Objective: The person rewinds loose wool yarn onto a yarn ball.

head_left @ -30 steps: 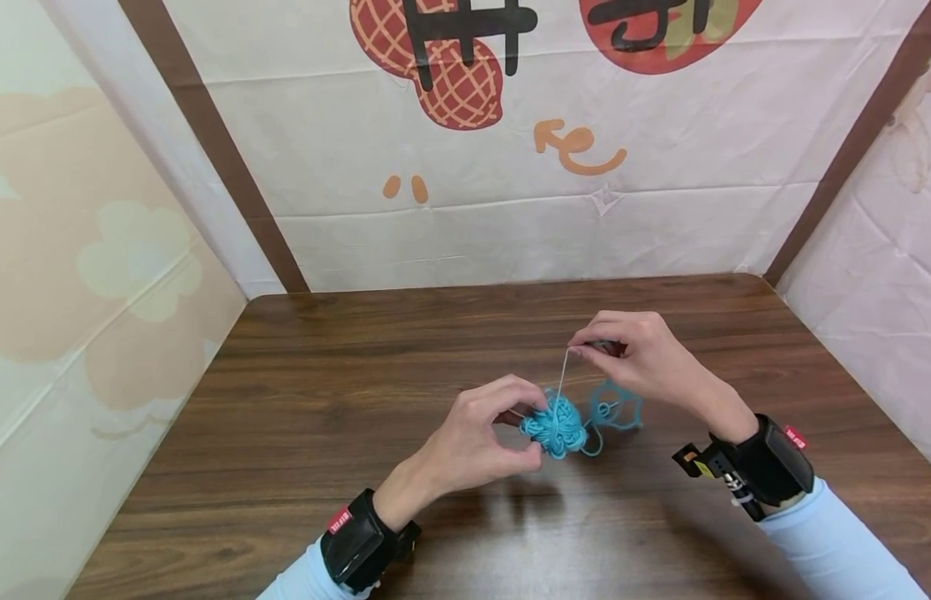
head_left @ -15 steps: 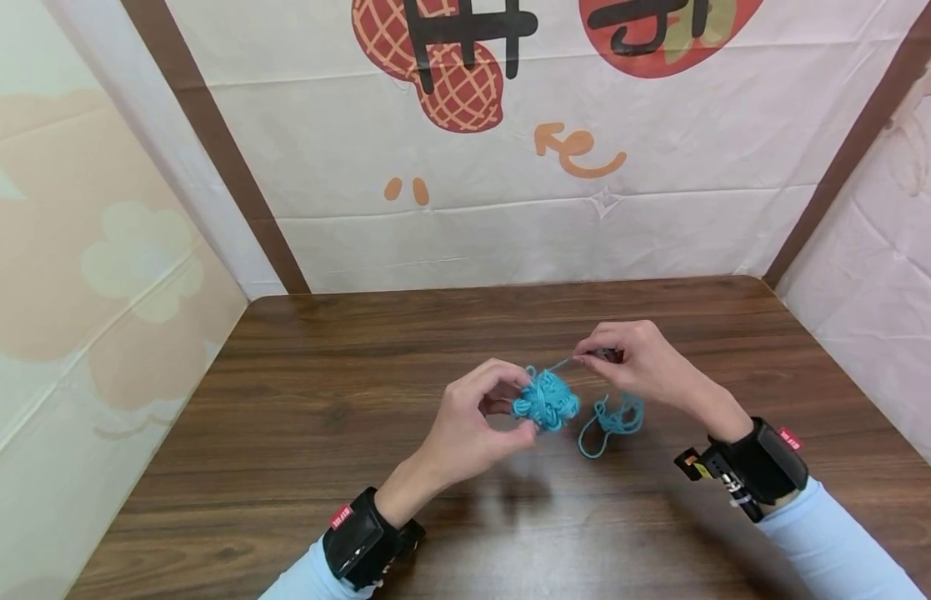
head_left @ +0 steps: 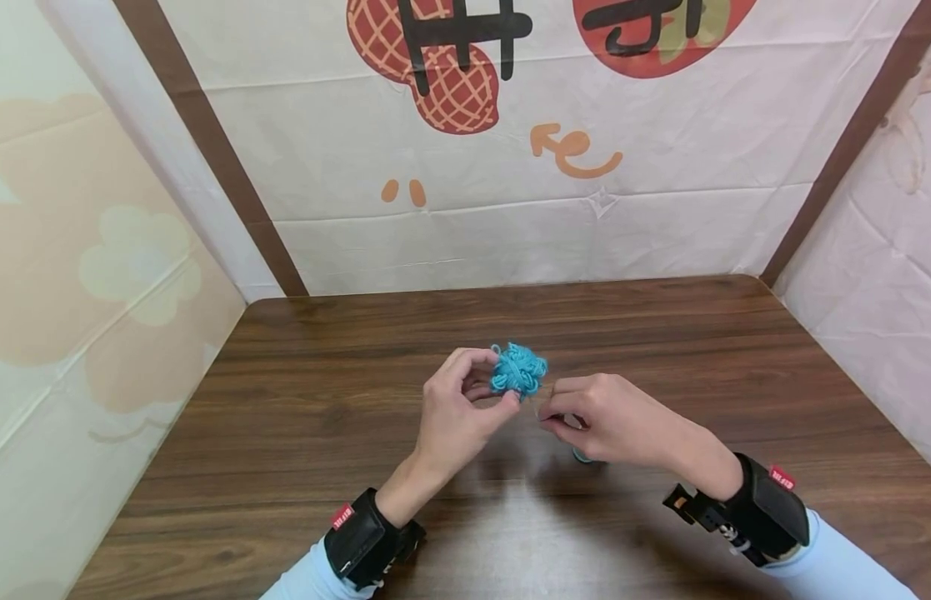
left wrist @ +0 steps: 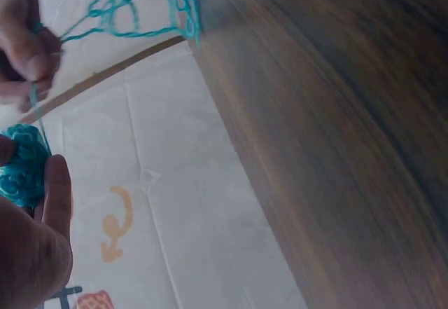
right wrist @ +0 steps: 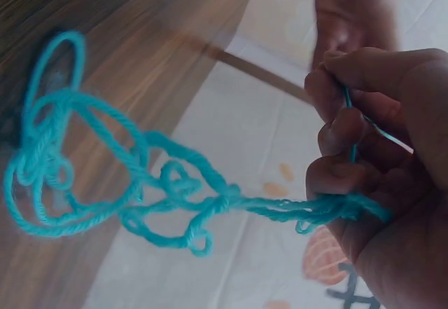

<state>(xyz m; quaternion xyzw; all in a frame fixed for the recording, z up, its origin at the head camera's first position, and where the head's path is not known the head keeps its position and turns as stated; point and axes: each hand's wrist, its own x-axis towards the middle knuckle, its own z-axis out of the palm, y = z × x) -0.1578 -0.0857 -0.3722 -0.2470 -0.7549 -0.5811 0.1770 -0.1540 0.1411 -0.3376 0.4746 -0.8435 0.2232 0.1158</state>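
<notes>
A small turquoise yarn ball [head_left: 519,369] is held up above the table by my left hand [head_left: 457,408], between thumb and fingers. To its right my right hand [head_left: 608,417] pinches a strand of the same yarn between thumb and forefinger. In the left wrist view that strand [left wrist: 40,116] runs between the ball and the right hand. Loose loops of yarn [right wrist: 175,183] hang from the right hand's curled lower fingers in the right wrist view. The head view shows only a bit of these loops, since the right hand covers most of them.
The brown wooden table [head_left: 322,467] lies under both hands. A white printed cloth [head_left: 510,242] stands behind its far edge, with more cloth at left and right. Each wrist wears a black camera band [head_left: 371,542].
My left hand has lifted the yarn ball away and left, turning it. My right hand has come left and toward me with the strand, now below the ball's right side.
</notes>
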